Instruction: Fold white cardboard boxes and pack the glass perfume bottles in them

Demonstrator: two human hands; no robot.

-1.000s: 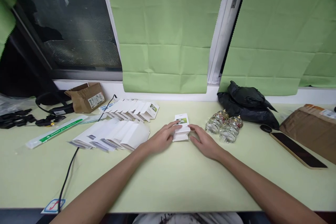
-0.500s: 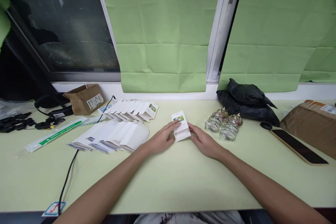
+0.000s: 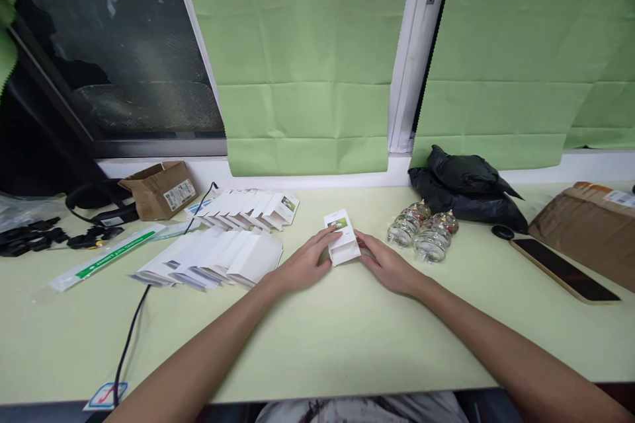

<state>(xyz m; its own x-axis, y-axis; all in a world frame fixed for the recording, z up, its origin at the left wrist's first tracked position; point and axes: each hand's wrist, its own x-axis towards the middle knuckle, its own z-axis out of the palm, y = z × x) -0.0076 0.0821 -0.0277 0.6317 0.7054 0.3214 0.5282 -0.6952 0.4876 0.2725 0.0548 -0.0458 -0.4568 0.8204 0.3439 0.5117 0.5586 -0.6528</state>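
I had both hands down on the pale green tabletop [image 3: 317,344], closed in on a small white cardboard carton with a green picture printed on its top face [image 3: 341,238]. My left hand [image 3: 302,263] lay flat on the carton's left side, fingers stretched forward and loosely spread, the fingertips pressing its near left edge. My right hand [image 3: 385,266] mirrored it on the other side, fingers relaxed and slightly curled, the tips just touching the carton's right edge. Neither hand wrapped around it; I judged that the two were pinning it between them so it stayed put on the surface, lying slightly askew.

To the left of my left hand lay a fanned row of flat white folded cartons [image 3: 213,258], overlapping like shingles, probably so each one could be picked off singly. Just beyond that sat a second fanned row of white cartons with green printed ends [image 3: 248,208]. To the right of my right hand, near but apart, stood a cluster of small clear glass jars lying on their sides [image 3: 423,235], within easy reach. Behind them slumped a crumpled black plastic bag [image 3: 466,192]. Farther right of that hand rested a dark smartphone in a tan case [image 3: 563,269], well apart. A thin black cable [image 3: 129,327] ran across the table, left of my left forearm.
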